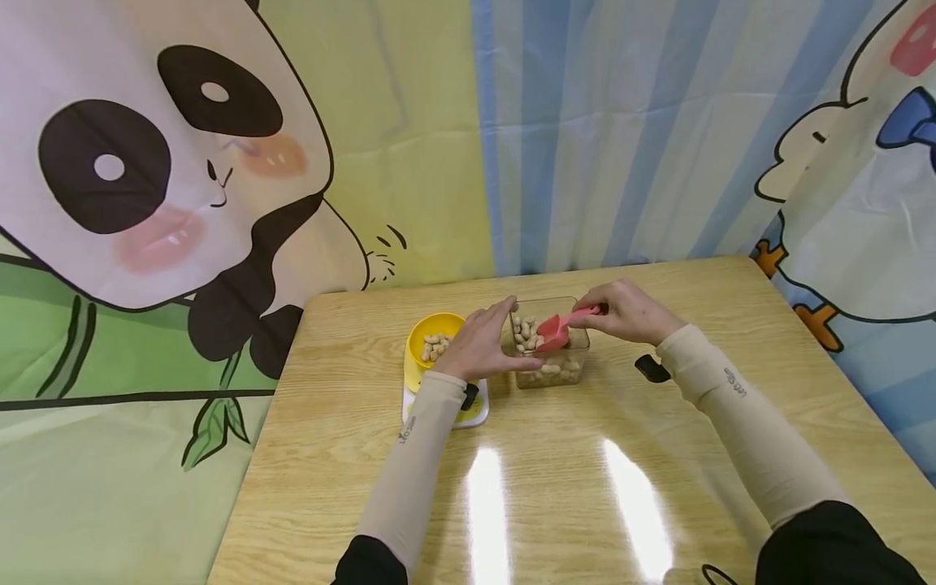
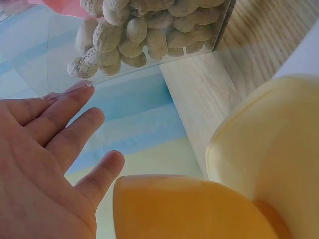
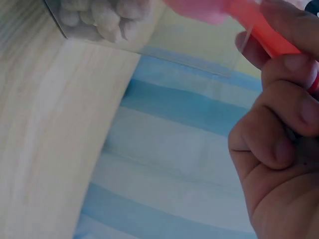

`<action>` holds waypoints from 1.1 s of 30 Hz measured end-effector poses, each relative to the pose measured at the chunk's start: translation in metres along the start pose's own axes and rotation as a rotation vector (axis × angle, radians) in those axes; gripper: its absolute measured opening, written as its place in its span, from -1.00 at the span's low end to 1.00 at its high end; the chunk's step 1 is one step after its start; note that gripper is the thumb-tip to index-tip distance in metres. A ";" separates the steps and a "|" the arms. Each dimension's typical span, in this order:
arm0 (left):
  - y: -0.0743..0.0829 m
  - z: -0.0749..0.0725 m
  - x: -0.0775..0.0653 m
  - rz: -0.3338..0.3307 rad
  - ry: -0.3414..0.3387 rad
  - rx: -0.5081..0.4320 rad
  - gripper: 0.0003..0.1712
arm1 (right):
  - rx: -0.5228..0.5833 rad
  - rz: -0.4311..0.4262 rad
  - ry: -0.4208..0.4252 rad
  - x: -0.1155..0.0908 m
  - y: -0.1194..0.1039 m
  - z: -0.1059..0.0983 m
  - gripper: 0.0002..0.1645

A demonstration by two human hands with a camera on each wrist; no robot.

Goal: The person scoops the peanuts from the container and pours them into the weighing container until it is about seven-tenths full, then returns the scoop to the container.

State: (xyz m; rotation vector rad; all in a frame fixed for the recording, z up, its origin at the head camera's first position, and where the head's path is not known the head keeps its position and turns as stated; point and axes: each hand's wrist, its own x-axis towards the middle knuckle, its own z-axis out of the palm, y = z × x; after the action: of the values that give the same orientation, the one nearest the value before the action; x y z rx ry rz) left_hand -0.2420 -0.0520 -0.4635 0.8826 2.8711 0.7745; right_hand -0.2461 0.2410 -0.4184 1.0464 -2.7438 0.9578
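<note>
In the head view my right hand [image 1: 632,313] grips the handle of a small pink-red scoop [image 1: 553,333]. Its head lies inside the clear plastic container [image 1: 548,379], at the peanuts [image 1: 525,333]. The right wrist view shows curled fingers around the scoop handle [image 3: 269,37]. At the container's left side is my left hand [image 1: 475,345], thumb across the front and fingers stretched toward the back. Its straight fingertips meet the clear wall in the left wrist view. Just left of this hand, a yellow bowl [image 1: 418,333] holds peanuts.
Beneath the bowl is a white and yellow scale [image 1: 411,382], partly covered by the left forearm. A black wrist device [image 1: 652,369] shows by the right sleeve. The wooden table [image 1: 351,487] reaches a cartoon-printed curtain [image 1: 409,162] behind. A thin black cable [image 1: 717,573] lies at the front edge.
</note>
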 end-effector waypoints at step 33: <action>-0.001 0.001 -0.003 -0.008 0.004 0.005 0.40 | 0.177 -0.006 0.138 -0.012 0.003 0.023 -0.79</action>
State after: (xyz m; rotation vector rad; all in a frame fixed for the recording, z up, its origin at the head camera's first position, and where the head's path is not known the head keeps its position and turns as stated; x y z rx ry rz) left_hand -0.2394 -0.0536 -0.4653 0.8708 2.8798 0.7692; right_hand -0.2348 0.2370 -0.4420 0.9705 -2.5815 1.2418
